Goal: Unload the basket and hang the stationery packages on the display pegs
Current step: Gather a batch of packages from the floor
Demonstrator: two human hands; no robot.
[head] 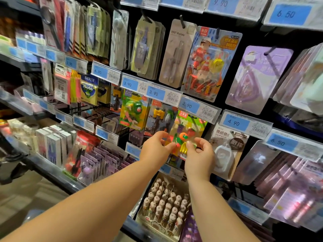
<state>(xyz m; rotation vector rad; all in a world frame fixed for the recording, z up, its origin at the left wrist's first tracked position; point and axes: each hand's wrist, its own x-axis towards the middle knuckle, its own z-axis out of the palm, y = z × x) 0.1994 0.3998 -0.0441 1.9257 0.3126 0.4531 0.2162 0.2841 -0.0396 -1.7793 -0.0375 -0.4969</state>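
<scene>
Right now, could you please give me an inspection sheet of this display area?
Surface: black peg wall, rows of hanging packs under blue price tags.
Job's things: fruit pack held up below a 3.90 tag; whether it is on a peg cannot be told; basket not in view.
Clutter: pen box below the hands.
Grippers: left hand and right hand both pinch the fruit pack's lower part.
Cables: nothing seen.
Surroundings: boxes on shelves at left.

Black shop shelving point(251, 38) with blue price labels point(155, 93) stands above a beige floor point(26, 198).
</scene>
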